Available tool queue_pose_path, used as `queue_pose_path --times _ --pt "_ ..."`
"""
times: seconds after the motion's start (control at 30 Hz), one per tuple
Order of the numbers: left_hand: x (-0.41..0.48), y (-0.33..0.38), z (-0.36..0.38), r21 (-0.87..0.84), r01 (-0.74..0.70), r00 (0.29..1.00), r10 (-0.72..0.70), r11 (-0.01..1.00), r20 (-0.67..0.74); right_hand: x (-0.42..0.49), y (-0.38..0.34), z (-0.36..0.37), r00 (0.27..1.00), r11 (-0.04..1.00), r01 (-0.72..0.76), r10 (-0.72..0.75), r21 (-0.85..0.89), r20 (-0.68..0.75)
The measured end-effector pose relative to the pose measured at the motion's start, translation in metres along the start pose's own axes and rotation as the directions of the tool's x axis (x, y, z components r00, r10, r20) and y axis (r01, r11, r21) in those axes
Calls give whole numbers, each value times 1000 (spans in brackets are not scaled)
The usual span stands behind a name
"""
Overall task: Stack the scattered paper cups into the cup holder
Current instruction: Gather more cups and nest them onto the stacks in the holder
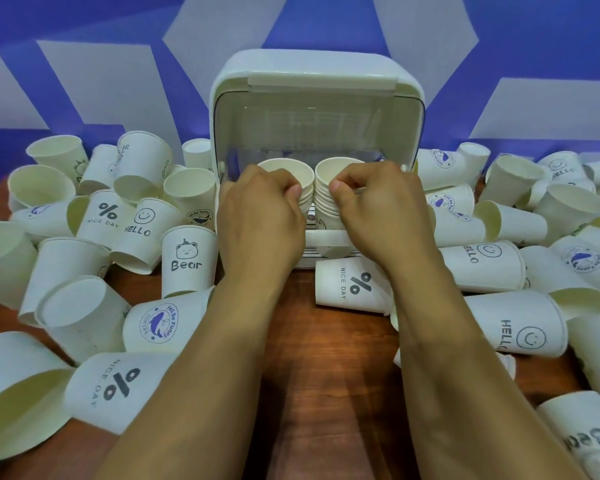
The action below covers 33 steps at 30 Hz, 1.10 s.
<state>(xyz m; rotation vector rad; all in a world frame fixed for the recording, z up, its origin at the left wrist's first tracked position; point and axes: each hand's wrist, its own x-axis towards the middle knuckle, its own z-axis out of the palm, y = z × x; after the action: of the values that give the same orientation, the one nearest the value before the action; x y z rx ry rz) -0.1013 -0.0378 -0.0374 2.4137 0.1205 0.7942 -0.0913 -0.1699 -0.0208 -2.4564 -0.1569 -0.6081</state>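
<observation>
A white cup holder (317,69) with its clear lid flipped up stands at the back middle of the wooden table. Two stacks of nested paper cups stand side by side in its opening. My left hand (260,216) grips the left stack (284,171) near the rims. Around the right stack (335,169) curl the fingers of my right hand (378,213). Both thumbs press against the stacked rims where the two stacks meet. The lower parts of the stacks are hidden behind my hands.
Loose printed paper cups lie scattered on both sides: a "Bear" cup (187,261), a "NICE DAY" cup (352,284) just in front of the holder, "HELLO" cups (515,332). Bare brown table (329,382) shows between my forearms. A blue and white wall rises behind.
</observation>
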Motion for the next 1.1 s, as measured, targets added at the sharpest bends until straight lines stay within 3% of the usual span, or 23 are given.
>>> queue_pose_path --times 0.47,0.7,0.8,0.9,1.0,1.1 --pt "-2 3 1 -2 43 999 -43 999 24 1 -2 5 998 999 -50 50 -14 29" --pt "-5 22 -15 -93 -32 996 25 995 -82 -1 -17 -23 982 998 -19 30 61 -184" --pt "-11 37 -23 -154 -139 989 144 978 21 -2 -22 -46 953 997 -28 49 72 -299" --pt "-23 50 -24 -125 -300 905 324 946 276 -9 -20 -68 950 995 -51 74 84 -303" --pt "-34 56 -18 -87 -458 729 430 885 533 -18 -10 -85 968 992 -116 122 40 -219" --pt "-41 55 -9 -57 -576 612 477 815 632 -23 1 -95 977 983 -184 183 2 -112"
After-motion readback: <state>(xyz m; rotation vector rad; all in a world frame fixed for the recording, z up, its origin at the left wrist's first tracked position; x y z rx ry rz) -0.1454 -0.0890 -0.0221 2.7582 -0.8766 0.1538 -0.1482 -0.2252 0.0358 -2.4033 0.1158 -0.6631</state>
